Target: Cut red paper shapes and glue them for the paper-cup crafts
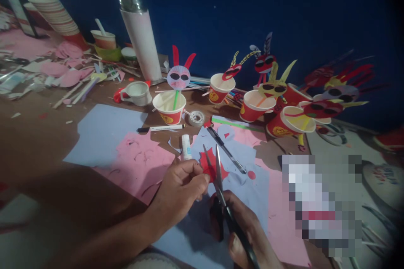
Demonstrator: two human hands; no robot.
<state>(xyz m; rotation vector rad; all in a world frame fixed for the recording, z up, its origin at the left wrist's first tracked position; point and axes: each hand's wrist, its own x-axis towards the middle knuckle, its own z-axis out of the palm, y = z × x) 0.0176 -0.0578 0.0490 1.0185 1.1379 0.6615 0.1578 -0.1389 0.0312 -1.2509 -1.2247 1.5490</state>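
From the head camera, the left hand pinches a small red paper scrap between thumb and fingers, its grip closed on the paper's left edge. The right hand grips black scissors — blades parted, straddling the red paper — above pale blue and pink sheets on the desk. Just beyond lie a glue stick, a black pen and a white marker. Red paper cups carry yellow emblems — no writing is readable.
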